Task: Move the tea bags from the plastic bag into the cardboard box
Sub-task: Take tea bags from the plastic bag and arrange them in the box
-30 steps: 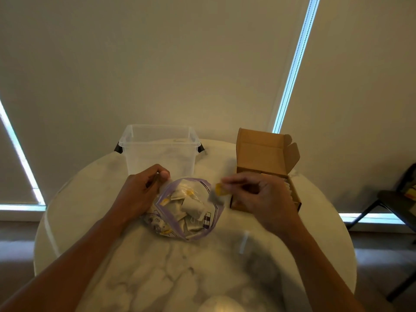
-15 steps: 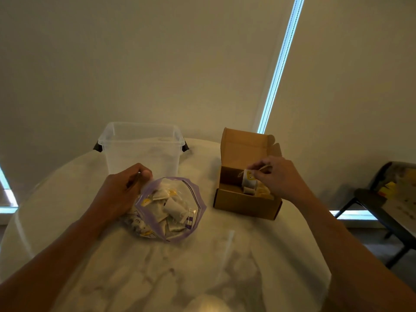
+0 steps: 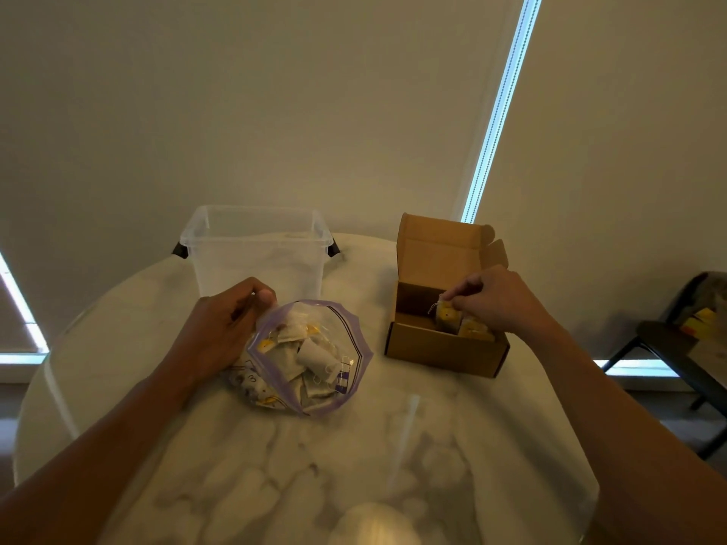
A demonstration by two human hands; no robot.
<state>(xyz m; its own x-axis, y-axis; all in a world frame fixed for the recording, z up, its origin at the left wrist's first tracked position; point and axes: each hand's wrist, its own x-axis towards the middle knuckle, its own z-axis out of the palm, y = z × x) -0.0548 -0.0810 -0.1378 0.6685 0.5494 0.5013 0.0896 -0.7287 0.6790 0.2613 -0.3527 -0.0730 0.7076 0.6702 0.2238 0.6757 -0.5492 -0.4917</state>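
A clear plastic bag [image 3: 346,340] with a purple zip rim lies open on the marble table, holding several white and yellow tea bags [image 3: 314,357]. My left hand [image 3: 220,328] grips the bag's left rim and keeps its mouth open. To the right stands an open cardboard box [image 3: 440,354] with its lid flap up. My right hand [image 3: 491,298] reaches into the box and pinches a yellow tea bag [image 3: 446,316] by its top. Other yellow tea bags [image 3: 474,330] stand inside the box beside it.
A clear plastic tub [image 3: 255,249] with black handles stands behind the bag. The round marble table [image 3: 314,466] ends close behind the tub and box. A dark chair [image 3: 676,348] with items on it sits at the right. A pale rounded object [image 3: 373,525] shows at the bottom edge.
My right hand carried a yellow tea bag from the bag's mouth over to the box and lowered it inside. My left hand stayed on the bag's rim.
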